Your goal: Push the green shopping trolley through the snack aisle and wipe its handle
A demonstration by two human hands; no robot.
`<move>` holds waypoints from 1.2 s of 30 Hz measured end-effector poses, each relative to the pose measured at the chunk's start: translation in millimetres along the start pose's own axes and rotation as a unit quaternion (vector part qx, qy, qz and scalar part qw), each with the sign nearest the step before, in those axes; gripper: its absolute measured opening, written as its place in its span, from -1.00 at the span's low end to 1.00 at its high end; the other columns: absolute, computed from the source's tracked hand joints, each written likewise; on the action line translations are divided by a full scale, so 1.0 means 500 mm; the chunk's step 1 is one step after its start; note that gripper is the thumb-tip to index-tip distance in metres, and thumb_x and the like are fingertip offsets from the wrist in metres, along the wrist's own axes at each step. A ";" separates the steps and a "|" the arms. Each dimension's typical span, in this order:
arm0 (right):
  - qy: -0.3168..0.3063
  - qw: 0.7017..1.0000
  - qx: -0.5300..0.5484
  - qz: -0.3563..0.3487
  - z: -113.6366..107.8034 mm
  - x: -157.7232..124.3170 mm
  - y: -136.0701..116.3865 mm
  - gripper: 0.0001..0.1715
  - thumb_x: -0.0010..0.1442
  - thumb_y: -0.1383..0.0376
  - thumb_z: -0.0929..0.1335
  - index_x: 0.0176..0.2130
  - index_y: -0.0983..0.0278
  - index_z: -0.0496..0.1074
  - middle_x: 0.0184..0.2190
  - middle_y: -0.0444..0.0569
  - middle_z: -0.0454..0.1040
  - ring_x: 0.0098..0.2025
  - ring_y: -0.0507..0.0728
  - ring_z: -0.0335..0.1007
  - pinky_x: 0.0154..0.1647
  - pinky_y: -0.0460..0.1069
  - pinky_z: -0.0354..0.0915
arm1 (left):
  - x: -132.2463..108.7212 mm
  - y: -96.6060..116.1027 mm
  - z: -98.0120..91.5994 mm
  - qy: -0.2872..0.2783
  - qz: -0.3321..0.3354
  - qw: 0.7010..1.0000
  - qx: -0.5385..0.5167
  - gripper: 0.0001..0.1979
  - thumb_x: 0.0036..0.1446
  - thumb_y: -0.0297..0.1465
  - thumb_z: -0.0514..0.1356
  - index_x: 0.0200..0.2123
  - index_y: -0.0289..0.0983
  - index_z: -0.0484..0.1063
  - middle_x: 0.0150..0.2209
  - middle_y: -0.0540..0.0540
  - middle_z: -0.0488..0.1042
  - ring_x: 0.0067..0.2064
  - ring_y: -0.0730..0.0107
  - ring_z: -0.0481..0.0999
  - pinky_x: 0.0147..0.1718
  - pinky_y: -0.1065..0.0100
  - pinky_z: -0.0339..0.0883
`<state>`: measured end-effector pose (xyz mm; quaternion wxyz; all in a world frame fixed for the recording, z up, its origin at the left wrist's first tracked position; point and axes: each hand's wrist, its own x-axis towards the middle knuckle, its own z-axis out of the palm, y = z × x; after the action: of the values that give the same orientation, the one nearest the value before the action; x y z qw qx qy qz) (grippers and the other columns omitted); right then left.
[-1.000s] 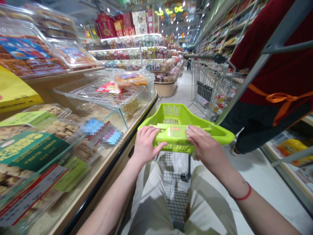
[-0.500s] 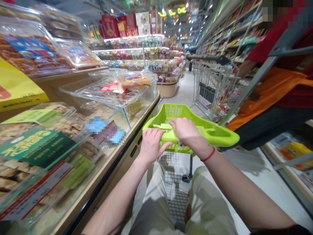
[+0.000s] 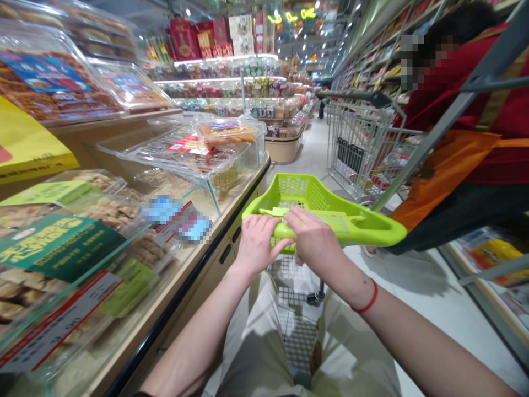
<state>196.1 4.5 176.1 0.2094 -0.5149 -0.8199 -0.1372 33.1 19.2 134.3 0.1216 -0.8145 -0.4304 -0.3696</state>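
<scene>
Directly in front of me is a lime-green shopping cart (image 3: 372, 234) with a perforated plastic basket. My left hand (image 3: 259, 242) is closed over the left part of its handle, thumb stretched to the right below the bar. Close beside it, my right hand (image 3: 312, 234) curls over the middle of the handle, with a red string on the wrist. The fingertips of both hands are partly hidden by the handle and knuckles. A caster wheel (image 3: 316, 298) shows below the basket, above the tiled floor.
On the left runs a display counter (image 3: 223, 231) with packed pastries (image 3: 111, 215) and clear plastic lids (image 3: 165, 146). A wire cart (image 3: 351, 143) stands ahead on the right. Beside a grey metal frame (image 3: 433, 138), a person in red (image 3: 463, 99) bends near shelves.
My right hand has slid slightly toward me and lower on the handle, its wrist shifting right. The person in red has bent lower. My left hand stays where it was.
</scene>
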 end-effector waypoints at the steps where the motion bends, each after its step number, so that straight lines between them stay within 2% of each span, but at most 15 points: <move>1: -0.039 0.999 0.008 0.010 -0.009 0.024 0.006 -0.64 0.18 0.41 0.36 -0.01 0.35 0.49 0.07 0.19 0.51 0.11 0.25 0.44 0.11 0.05 0.33 | 0.000 0.000 0.000 0.000 0.001 1.000 -0.001 -0.61 0.23 -0.10 0.21 -0.05 -0.27 0.44 -0.17 -0.16 0.53 -0.10 0.12 0.41 0.00 0.11 0.15; 3: -0.133 0.988 0.011 0.073 -0.025 0.072 0.014 -0.74 0.19 0.43 0.32 -0.13 0.32 0.53 -0.17 0.15 0.61 -0.12 0.21 0.55 -0.12 -0.01 0.37 | 0.000 -0.001 0.001 0.001 0.003 1.000 -0.002 -0.60 0.23 -0.09 0.21 -0.05 -0.27 0.44 -0.18 -0.16 0.53 -0.09 0.11 0.41 0.00 0.11 0.15; 6: -0.208 0.973 0.011 0.101 -0.038 0.122 0.022 -0.70 0.25 0.41 0.25 -0.23 0.33 0.57 -0.28 0.18 0.62 -0.23 0.19 0.56 -0.26 -0.03 0.30 | 0.000 -0.003 0.001 -0.002 0.001 1.000 0.003 -0.63 0.23 -0.13 0.22 -0.04 -0.26 0.44 -0.17 -0.16 0.53 -0.08 0.11 0.42 0.00 0.11 0.15; 9: -0.201 0.973 0.038 0.102 -0.040 0.132 0.032 -0.62 0.34 0.23 0.22 -0.24 0.29 0.59 -0.26 0.17 0.63 -0.20 0.21 0.55 -0.29 -0.03 0.24 | -0.002 -0.004 0.001 0.000 -0.001 1.000 0.013 -0.65 0.23 -0.14 0.22 -0.04 -0.25 0.44 -0.18 -0.15 0.53 -0.09 0.12 0.42 -0.01 0.12 0.15; 12: -0.189 0.973 0.080 0.102 -0.039 0.119 0.062 -0.56 0.34 0.08 0.24 -0.26 0.25 0.60 -0.26 0.11 0.64 -0.21 0.19 0.54 -0.33 -0.05 0.19 | -0.003 0.000 0.001 0.005 0.002 1.000 0.018 -0.62 0.22 -0.11 0.23 -0.06 -0.27 0.44 -0.19 -0.15 0.53 -0.10 0.13 0.43 -0.01 0.13 0.15; 15: -0.189 0.971 0.086 0.118 -0.045 0.095 0.119 -0.55 0.34 0.11 0.24 -0.32 0.26 0.60 -0.32 0.06 0.64 -0.32 0.14 0.50 -0.37 -0.05 0.15 | -0.002 0.002 0.001 0.012 0.003 1.000 0.021 -0.60 0.22 -0.08 0.22 -0.07 -0.28 0.44 -0.19 -0.14 0.54 -0.12 0.14 0.43 -0.02 0.15 0.15; 18: -0.182 0.967 0.064 0.163 -0.057 0.063 0.181 -0.56 0.34 0.14 0.24 -0.36 0.27 0.60 -0.38 0.03 0.63 -0.37 0.13 0.48 -0.39 -0.04 0.14 | -0.001 -0.002 0.003 0.010 0.000 1.000 0.019 -0.58 0.22 -0.05 0.21 -0.06 -0.27 0.43 -0.17 -0.14 0.54 -0.10 0.14 0.43 -0.01 0.15 0.15; 20: -0.166 0.966 0.040 0.192 -0.066 0.042 0.206 -0.58 0.34 0.17 0.24 -0.36 0.26 0.60 -0.39 0.04 0.63 -0.35 0.16 0.49 -0.38 -0.04 0.16 | 0.000 -0.007 0.005 0.007 -0.001 1.000 0.013 -0.58 0.22 -0.06 0.21 -0.05 -0.27 0.43 -0.16 -0.14 0.54 -0.09 0.13 0.43 0.00 0.13 0.14; 22: -0.147 0.966 0.013 0.214 -0.072 0.026 0.206 -0.59 0.35 0.19 0.23 -0.34 0.26 0.59 -0.36 0.06 0.63 -0.31 0.19 0.51 -0.35 -0.02 0.20 | 0.000 -0.012 0.007 0.006 -0.004 1.000 0.008 -0.60 0.22 -0.09 0.22 -0.04 -0.26 0.43 -0.15 -0.14 0.54 -0.09 0.13 0.42 0.00 0.12 0.13; 26: -0.098 0.965 -0.030 0.241 -0.064 0.020 0.141 -0.57 0.38 0.17 0.20 -0.27 0.28 0.58 -0.29 0.12 0.63 -0.28 0.24 0.54 -0.31 0.01 0.26 | -0.001 -0.014 0.007 0.004 -0.006 1.000 0.001 -0.62 0.22 -0.10 0.23 -0.05 -0.25 0.42 -0.16 -0.14 0.53 -0.08 0.13 0.42 0.00 0.11 0.13; 28: -0.048 0.977 -0.010 0.206 -0.047 0.019 0.097 -0.57 0.39 0.19 0.19 -0.26 0.28 0.57 -0.25 0.10 0.63 -0.25 0.21 0.55 -0.25 0.01 0.31 | -0.002 -0.013 0.005 0.001 -0.005 1.000 0.003 -0.62 0.23 -0.10 0.22 -0.05 -0.26 0.42 -0.17 -0.14 0.53 -0.08 0.14 0.41 0.00 0.11 0.13; 31: 0.043 0.993 0.041 0.101 -0.014 0.010 0.050 -0.61 0.39 0.26 0.20 -0.21 0.28 0.57 -0.11 0.06 0.62 -0.13 0.17 0.56 -0.09 0.00 0.36 | -0.002 -0.013 0.003 -0.007 -0.009 1.000 0.009 -0.61 0.23 -0.09 0.21 -0.06 -0.26 0.42 -0.17 -0.14 0.53 -0.09 0.15 0.41 0.00 0.12 0.13; 34: 0.114 0.992 0.050 0.012 0.010 -0.012 0.049 -0.61 0.40 0.27 0.20 -0.14 0.29 0.58 -0.02 0.07 0.59 0.00 0.19 0.54 0.05 0.05 0.38 | -0.002 -0.015 0.000 -0.012 -0.011 1.000 0.008 -0.59 0.22 -0.07 0.21 -0.05 -0.26 0.42 -0.16 -0.13 0.53 -0.08 0.16 0.42 0.00 0.13 0.14; 36: 0.142 0.988 0.055 -0.010 0.015 -0.034 0.074 -0.60 0.40 0.24 0.20 -0.11 0.30 0.58 -0.02 0.06 0.59 0.02 0.20 0.53 0.09 0.08 0.39 | -0.002 -0.015 -0.002 -0.012 -0.010 1.000 0.005 -0.55 0.21 -0.03 0.21 -0.04 -0.26 0.42 -0.16 -0.13 0.53 -0.08 0.16 0.42 0.01 0.13 0.14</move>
<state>234.6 10.4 161.6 0.3499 -0.4702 -0.7931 -0.1657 26.1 22.7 133.7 0.1165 -0.8143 -0.4414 -0.3586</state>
